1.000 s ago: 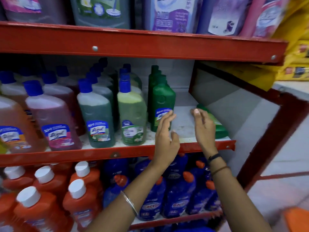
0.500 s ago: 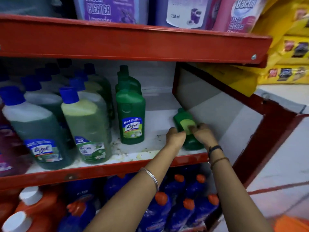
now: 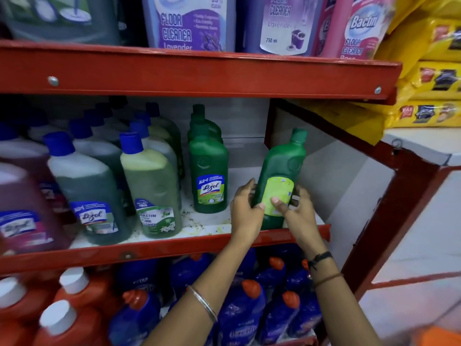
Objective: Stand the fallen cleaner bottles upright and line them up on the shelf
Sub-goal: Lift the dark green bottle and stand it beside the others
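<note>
Far left of the middle shelf (image 3: 159, 242): a purple bottle (image 3: 27, 208), blurred at the frame edge, then rows of blue-capped bottles w/ dark green liquid (image 3: 87, 188) and a pale green one (image 3: 152, 186) in front. All upright, lined front to back. Next right, a row of solid green bottles (image 3: 208, 171), front one label-out, standing just beside the pale green row.

Then a bare gap of white shelf board, w/ small dark specks and yellowish stains near the front lip.

Left hand (image 3: 245, 211) sits right of that gap, closed round the left side of the green bottle (image 3: 279, 181); thumb across the lower label, the other fingers (image 3: 245, 187) wrapped behind the body. The bottle is tilted, cap leaning up and to the right, near the red side frame (image 3: 369, 226). Base is at the shelf's front right corner, approx. touching the board, but the hands hide the contact so can't tell for sure. Its lime label faces out.

Right hand (image 3: 296, 211) grips the bottle's right side, thumb pressed on the label just beside the left thumb. So bottle is clamped between both palms, low on its body, neck and cap free above.

Right of the frame: yellow packets (image 3: 434, 78). Below: orange bottles at left, blue ones at right.
</note>
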The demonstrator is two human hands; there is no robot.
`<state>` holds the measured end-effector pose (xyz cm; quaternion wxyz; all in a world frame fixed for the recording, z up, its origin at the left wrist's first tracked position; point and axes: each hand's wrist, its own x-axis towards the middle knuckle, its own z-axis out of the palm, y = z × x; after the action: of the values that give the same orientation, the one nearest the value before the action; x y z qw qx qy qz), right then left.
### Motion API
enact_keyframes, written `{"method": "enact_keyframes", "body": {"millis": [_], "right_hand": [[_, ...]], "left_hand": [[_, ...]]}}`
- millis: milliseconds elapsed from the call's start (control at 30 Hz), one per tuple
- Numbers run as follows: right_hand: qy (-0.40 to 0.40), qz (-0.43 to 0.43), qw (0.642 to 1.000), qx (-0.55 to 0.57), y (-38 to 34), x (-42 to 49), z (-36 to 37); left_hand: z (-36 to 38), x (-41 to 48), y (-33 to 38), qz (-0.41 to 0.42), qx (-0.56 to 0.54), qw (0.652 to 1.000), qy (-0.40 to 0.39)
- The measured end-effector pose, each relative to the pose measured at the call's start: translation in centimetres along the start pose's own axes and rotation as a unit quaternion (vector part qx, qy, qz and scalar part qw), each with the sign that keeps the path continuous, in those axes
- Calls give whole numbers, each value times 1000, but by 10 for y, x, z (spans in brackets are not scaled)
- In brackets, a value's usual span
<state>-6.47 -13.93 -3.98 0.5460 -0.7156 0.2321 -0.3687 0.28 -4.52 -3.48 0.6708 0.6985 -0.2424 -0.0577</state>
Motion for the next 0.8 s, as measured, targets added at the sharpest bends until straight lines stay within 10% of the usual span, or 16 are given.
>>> {"method": "enact_keyframes", "body": {"millis": [367,800], "right_hand": [[-60,-92,994,10,-23,-48,80],[-28,-123,991,-48,-23,-72,90]], "left_hand": [[-92,-27,-12,62,15,992,108],[-113,-60,-14,52,59,995,62]]}}
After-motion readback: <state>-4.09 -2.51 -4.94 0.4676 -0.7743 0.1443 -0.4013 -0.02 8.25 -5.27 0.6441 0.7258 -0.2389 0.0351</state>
